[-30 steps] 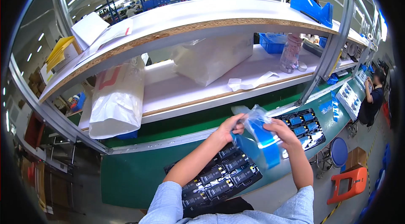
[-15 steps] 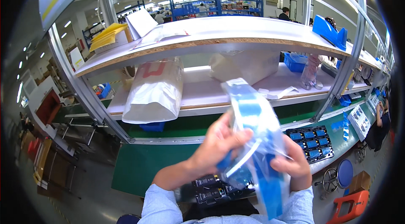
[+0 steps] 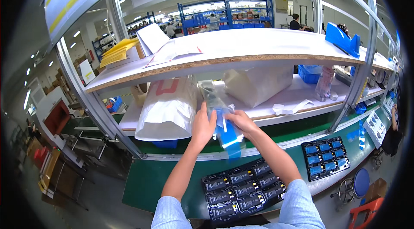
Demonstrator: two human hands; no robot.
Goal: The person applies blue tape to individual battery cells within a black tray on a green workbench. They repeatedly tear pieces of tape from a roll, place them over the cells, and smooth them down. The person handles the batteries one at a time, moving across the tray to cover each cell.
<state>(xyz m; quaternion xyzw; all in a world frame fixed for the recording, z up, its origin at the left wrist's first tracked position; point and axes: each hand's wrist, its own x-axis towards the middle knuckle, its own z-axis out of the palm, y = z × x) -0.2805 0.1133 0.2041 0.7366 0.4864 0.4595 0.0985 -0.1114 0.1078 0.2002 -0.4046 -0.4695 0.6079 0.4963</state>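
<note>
A clear plastic strip with blue film sections (image 3: 229, 136) hangs between my hands, in front of the lower shelf's edge. My left hand (image 3: 202, 127) holds its left side, thumb against the strip and fingers pointing up. The fingers of my right hand (image 3: 242, 122) pinch it from the right; a narrow white piece shows next to them. Below my forearms, a black tray (image 3: 206, 188) on the bench holds several flat black packs (image 3: 246, 188) with small yellow marks. My right forearm hides part of that tray's right side.
A second black tray (image 3: 307, 160) with blue-topped packs stands to the right on the green bench (image 3: 151, 181). On the lower shelf are a large white bag (image 3: 166, 110), another whitish bag (image 3: 258, 84) and a clear bottle (image 3: 324, 84). Metal posts (image 3: 361, 78) frame the shelves.
Both hands have moved away from my body and leftward with the plastic strip, toward the lower shelf. The near tray of black packs, mostly covered before, now shows.
</note>
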